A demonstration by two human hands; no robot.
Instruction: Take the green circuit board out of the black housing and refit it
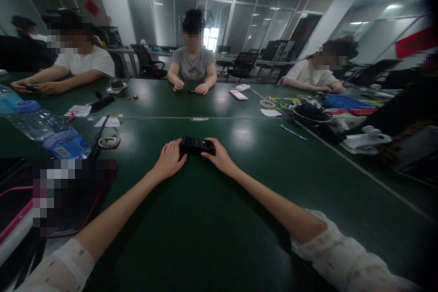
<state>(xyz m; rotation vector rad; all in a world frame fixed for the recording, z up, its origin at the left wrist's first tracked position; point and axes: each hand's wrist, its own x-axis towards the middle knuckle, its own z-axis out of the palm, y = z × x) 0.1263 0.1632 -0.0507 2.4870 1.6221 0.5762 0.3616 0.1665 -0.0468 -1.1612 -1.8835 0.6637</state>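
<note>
A small black box-shaped device (193,144) with a dark screen and pale markings lies at the middle of the green table (205,219). It sits lengthwise between my two hands. My left hand (171,157) is closed about its left end, the thumb at the near corner and the fingers at the far side. At the other end, my right hand (219,154) grips the device between thumb and fingers. Whether the device rests on the tabletop or is slightly raised, I cannot tell.
Water bottles (56,132) and a tablet-like dark object (78,210) stand or lie at left. A coiled cord (108,141) is nearby. Right of centre lies a wrench (293,132), with phones (238,95) and tangled cables (310,112) beyond. Several people sit around the table.
</note>
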